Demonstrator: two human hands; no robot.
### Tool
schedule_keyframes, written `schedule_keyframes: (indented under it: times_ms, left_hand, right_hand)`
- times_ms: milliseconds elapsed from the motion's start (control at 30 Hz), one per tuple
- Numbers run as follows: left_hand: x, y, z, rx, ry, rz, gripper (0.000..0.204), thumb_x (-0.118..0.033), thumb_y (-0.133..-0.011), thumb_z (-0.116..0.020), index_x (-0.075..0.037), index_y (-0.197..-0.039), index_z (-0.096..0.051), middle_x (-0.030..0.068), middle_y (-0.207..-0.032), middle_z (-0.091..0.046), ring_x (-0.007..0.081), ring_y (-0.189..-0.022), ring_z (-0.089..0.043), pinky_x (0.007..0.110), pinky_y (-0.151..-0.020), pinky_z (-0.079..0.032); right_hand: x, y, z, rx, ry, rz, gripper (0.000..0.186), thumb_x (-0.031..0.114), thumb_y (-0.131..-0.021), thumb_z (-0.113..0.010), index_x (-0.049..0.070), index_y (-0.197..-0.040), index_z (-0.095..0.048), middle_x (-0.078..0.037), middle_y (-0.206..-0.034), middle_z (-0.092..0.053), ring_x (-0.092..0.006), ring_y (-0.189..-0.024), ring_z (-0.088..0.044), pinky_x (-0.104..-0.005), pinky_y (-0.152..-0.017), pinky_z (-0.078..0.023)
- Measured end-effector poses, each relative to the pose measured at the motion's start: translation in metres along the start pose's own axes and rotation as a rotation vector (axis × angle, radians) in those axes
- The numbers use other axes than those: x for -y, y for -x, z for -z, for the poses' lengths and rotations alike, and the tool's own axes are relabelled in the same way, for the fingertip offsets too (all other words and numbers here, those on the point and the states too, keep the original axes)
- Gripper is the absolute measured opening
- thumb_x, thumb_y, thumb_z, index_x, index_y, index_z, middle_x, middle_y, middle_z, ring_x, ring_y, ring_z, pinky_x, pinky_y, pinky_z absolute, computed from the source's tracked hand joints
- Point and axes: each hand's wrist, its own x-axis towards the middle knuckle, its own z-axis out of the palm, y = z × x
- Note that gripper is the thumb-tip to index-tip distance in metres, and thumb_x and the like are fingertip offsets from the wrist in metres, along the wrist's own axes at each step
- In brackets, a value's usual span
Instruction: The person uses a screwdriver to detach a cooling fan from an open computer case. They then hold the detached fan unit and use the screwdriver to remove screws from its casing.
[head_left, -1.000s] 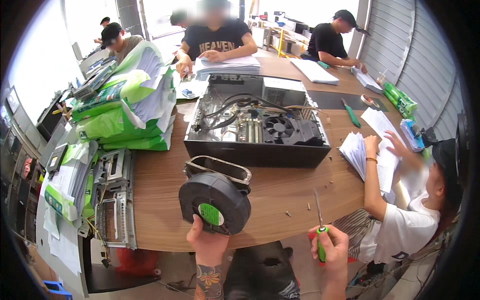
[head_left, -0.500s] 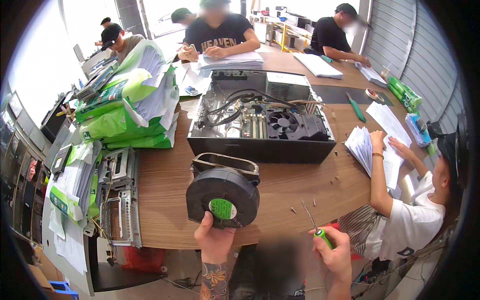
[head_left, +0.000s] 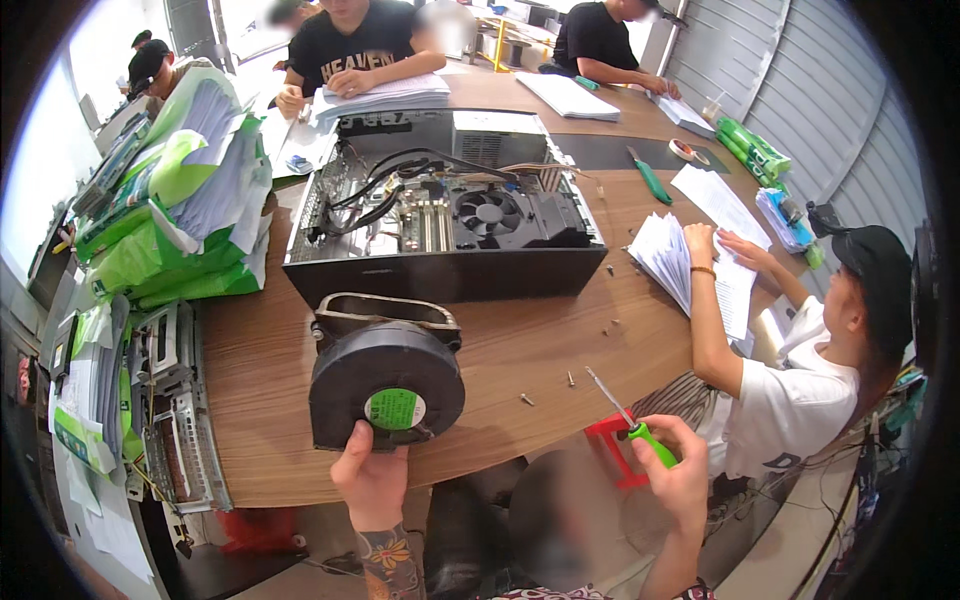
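In my left hand [head_left: 375, 480] is a black blower fan [head_left: 350, 385] with a round green label and a metal-rimmed outlet at its top. My thumb presses its lower face, and the other fingers are hidden behind it. My right hand [head_left: 678, 470] grips a screwdriver [head_left: 652, 443] by its green handle, with the shaft pointing up and left over the table edge. Just beyond the fan stands an open black computer case [head_left: 440, 278], showing cables, a board and a cooling fan [head_left: 487, 216]. Small screws [head_left: 527, 399] lie on the wood between the case and my right hand.
On the left are stacked green paper packs [head_left: 175, 250] and metal drive frames [head_left: 185, 430]. A person [head_left: 790, 400] handles papers at the right; others sit across the table [head_left: 270, 400]. Green-handled cutters [head_left: 655, 182] and tape rolls [head_left: 681, 150] lie at the far right.
My view has swung to the right, so the table and everything on it appear farther left. Both hands keep their holds on the blower fan and the screwdriver.
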Motion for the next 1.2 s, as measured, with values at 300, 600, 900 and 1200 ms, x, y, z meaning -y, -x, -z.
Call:
schedule_keyframes:
  times_ms: [300, 600, 900, 1200]
  left_hand:
    - [0.0, 0.001, 0.002, -0.004, 0.021, 0.044, 0.057, -0.016, -0.082, -0.068, -0.012, -0.136, -0.051, 0.006, -0.135, -0.053, 0.0271, -0.126, -0.047, 0.051, -0.106, -0.037]
    - [0.003, 0.001, 0.007, 0.0, 0.007, -0.015, 0.052, -0.022, -0.088, -0.063, -0.009, -0.136, -0.049, 0.0106, -0.135, -0.051, 0.0306, -0.126, -0.047, 0.053, -0.105, -0.04]
    - [0.005, 0.001, 0.012, 0.051, -0.023, -0.044, 0.05, -0.021, -0.086, -0.065, -0.011, -0.134, -0.052, 0.0077, -0.132, -0.056, 0.0286, -0.124, -0.051, 0.052, -0.104, -0.041]
    - [0.003, 0.0, 0.011, 0.038, 0.009, -0.025, 0.052, -0.021, -0.086, -0.066, -0.01, -0.134, -0.051, 0.0092, -0.134, -0.053, 0.0299, -0.123, -0.051, 0.053, -0.102, -0.042]
  right_hand:
    - [-0.001, 0.005, -0.005, 0.064, 0.085, 0.042, 0.026, 0.006, -0.08, -0.073, 0.0, -0.103, -0.063, -0.008, -0.076, -0.069, -0.0143, -0.069, -0.066, -0.0266, -0.064, -0.05]
    - [-0.019, 0.019, -0.003, 0.084, 0.073, -0.029, 0.024, 0.006, -0.081, -0.072, 0.001, -0.103, -0.062, -0.009, -0.077, -0.07, -0.0117, -0.066, -0.066, -0.0256, -0.058, -0.05]
    - [-0.021, 0.018, -0.015, 0.073, 0.077, -0.033, 0.024, 0.006, -0.082, -0.072, 0.0, -0.103, -0.062, -0.008, -0.078, -0.07, -0.0111, -0.068, -0.067, -0.0253, -0.059, -0.051]
    - [-0.027, 0.017, -0.021, 0.071, 0.062, -0.044, 0.023, 0.005, -0.082, -0.071, -0.001, -0.103, -0.062, -0.01, -0.08, -0.071, -0.0121, -0.069, -0.068, -0.0259, -0.061, -0.052]
